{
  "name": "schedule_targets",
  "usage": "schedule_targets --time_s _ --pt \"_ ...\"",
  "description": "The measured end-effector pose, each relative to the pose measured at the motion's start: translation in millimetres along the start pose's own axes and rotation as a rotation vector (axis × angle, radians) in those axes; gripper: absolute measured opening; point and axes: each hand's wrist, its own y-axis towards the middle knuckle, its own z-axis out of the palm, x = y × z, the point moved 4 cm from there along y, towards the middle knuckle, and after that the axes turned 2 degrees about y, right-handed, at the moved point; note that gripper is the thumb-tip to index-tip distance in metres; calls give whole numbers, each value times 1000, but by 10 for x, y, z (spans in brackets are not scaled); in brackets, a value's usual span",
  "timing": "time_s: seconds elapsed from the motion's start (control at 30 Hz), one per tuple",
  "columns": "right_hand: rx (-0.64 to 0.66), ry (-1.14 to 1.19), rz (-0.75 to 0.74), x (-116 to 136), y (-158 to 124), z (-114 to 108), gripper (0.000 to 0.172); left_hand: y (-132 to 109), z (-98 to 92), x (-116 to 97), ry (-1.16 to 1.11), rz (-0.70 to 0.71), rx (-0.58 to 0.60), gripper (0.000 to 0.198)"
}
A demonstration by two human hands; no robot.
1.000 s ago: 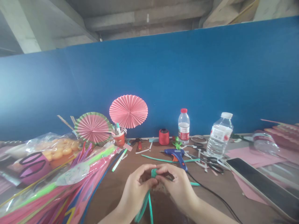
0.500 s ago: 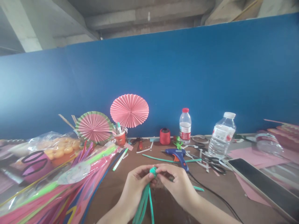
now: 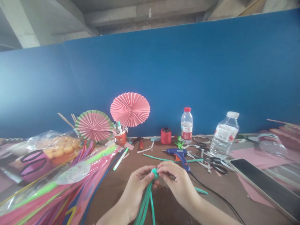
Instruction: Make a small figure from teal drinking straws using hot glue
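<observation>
A bundle of green pipe cleaners (image 3: 145, 203) hangs down from my left hand (image 3: 138, 184), whose thumb and fingers are closed around it near the top. The upper end of the bundle forms a small wound knob. My right hand (image 3: 174, 176) pinches at the right side of this knob with thumb and forefinger, its other fingers curled. Behind my hands a loose green pipe cleaner (image 3: 154, 157) lies on the brown table (image 3: 103, 203). A short green end (image 3: 201, 191) shows to the right of my right wrist.
A blue glue gun (image 3: 178, 156) lies beyond my right hand, its cord running toward me. Scissors (image 3: 217, 165), two bottles (image 3: 187, 128) and a phone (image 3: 262, 184) are on the right. Bagged colourful pipe cleaners (image 3: 67, 187) cover the left. Pink paper fans (image 3: 130, 110) stand behind.
My right fingers have shifted slightly on the knob and the bundle has turned a little. The camera view has moved slightly; the things on the table lie as before.
</observation>
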Motion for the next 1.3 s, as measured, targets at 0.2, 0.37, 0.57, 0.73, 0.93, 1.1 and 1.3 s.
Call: schedule_targets --time_s 0.2,0.37,0.57,0.73,0.93,1.1,1.3 --pt "0 72 17 -58 14 -20 11 -26 29 -1 0 -35 47 18" --pt "0 139 75 -127 8 -4 5 -56 61 -30 7 -25 55 16" --pt "-12 166 75 -195 4 22 3 -79 61 -50 139 43 36 17" --pt "-10 118 43 -174 -23 42 12 -99 106 -113 258 128 -22 23" --pt "-6 45 54 -101 -50 34 17 -98 115 -110 387 191 5 26" --pt "24 75 75 -100 -50 38 15 -91 19 -120 601 313 -36 21" --pt "28 120 55 -93 -59 32 18 -115 15 -213 730 508 -64 20"
